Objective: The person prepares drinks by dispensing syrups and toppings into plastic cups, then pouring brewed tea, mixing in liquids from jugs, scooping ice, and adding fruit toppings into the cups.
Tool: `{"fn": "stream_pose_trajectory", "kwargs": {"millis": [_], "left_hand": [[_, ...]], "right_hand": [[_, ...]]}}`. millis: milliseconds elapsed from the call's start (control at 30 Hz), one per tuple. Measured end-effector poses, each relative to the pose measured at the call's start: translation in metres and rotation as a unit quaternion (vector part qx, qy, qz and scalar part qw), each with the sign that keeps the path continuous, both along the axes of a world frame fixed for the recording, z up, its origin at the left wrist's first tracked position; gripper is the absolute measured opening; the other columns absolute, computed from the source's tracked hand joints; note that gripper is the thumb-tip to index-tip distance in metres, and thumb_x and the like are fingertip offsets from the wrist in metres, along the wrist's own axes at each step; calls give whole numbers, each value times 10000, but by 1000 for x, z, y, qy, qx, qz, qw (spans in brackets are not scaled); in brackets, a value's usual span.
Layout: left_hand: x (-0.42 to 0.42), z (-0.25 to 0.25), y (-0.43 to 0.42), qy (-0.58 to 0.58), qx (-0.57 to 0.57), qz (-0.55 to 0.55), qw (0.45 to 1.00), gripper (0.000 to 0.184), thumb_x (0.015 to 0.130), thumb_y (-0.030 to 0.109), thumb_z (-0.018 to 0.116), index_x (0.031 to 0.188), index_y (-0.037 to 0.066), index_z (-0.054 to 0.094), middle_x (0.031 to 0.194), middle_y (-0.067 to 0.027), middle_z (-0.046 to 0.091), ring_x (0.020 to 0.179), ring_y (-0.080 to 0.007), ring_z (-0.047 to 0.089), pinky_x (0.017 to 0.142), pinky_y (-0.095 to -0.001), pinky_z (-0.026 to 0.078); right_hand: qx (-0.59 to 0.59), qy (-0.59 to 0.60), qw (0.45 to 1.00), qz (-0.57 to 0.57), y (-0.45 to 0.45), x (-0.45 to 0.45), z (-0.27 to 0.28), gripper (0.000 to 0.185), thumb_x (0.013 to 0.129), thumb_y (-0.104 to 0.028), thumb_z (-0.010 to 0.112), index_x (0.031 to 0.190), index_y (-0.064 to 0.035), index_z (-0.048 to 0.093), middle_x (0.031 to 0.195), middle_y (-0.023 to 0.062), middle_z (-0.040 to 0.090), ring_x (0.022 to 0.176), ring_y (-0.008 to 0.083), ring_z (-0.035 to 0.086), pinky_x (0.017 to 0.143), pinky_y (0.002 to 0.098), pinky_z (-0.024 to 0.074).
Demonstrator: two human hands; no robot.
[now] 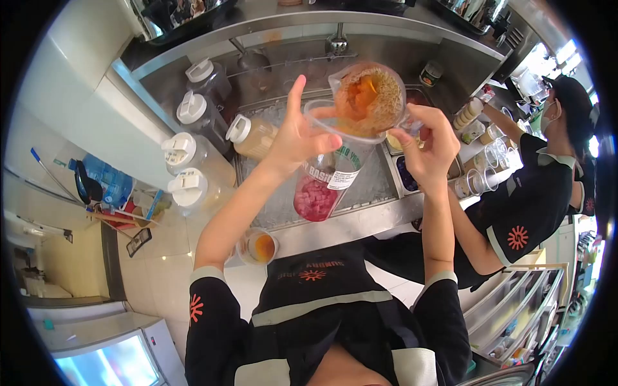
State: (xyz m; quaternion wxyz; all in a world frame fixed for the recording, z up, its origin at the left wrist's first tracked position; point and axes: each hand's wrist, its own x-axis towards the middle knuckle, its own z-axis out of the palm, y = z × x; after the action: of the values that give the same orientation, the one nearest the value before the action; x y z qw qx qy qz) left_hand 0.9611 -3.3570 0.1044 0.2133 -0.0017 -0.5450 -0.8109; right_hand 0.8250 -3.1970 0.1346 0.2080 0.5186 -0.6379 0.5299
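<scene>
A clear pitcher of foamy amber liquid [370,100] is tilted over the mouth of a tall clear cup [322,186] with pink-red contents and a white label. My right hand [432,145] is closed on the pitcher's handle. On the cup's left side, near its rim, is my left hand [302,138], thumb and index finger spread apart; its other fingers are partly hidden behind the cup. Below the cup is a metal bin of ice [370,186]. A second clear cup with some orange liquid [257,246] stands near my left forearm.
Several white-lidded jugs [193,151] line the left side. A small jar [430,74] stands at the back right. At the right, a co-worker in black [534,186] reaches toward stacked cups [468,112]. Small topping containers [407,174] sit right of the ice.
</scene>
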Motion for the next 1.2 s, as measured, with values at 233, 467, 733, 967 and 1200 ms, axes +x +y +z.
{"fn": "stream_pose_trajectory", "kwargs": {"millis": [233,467,733,967,1200], "left_hand": [[-23,30,-6,60,-41,11,997,1101,623,157,745,1319,138,-107,1137,-193,438,978,-263,525,874,-390,397],[-67,52,-13,144,-19,-13,989,1081,640,174,731,1315,127,-112,1118,-197,466,947,-257,535,844,-368,416],[-103,88,-25,179,-33,65,981,989,675,319,681,1320,120,-42,1157,-220,433,966,-320,528,803,-371,434],[-58,91,-42,171,-32,104,979,963,673,355,678,1324,128,5,1186,-224,409,990,-345,510,823,-383,431],[7,61,-51,113,-27,189,975,974,631,404,691,1326,120,72,1227,-256,357,1034,-406,466,874,-411,411]], "right_hand": [[-63,406,911,38,-8,-31,55,391,513,-72,669,894,-53,585,792,30,565,568,181,434,513,263,384],[-125,401,907,25,-19,-67,85,294,565,-115,715,832,-58,606,647,-3,501,481,124,396,456,227,363],[-266,-158,947,-92,-56,-171,78,272,633,-211,740,776,-15,616,590,6,560,474,23,446,429,165,349],[-130,-83,942,-298,-117,-303,71,529,565,-464,711,753,22,620,644,100,601,574,190,571,622,298,452],[-248,58,928,-272,-128,-236,4,312,739,-256,606,905,3,554,797,109,564,762,266,545,700,359,427]]}}
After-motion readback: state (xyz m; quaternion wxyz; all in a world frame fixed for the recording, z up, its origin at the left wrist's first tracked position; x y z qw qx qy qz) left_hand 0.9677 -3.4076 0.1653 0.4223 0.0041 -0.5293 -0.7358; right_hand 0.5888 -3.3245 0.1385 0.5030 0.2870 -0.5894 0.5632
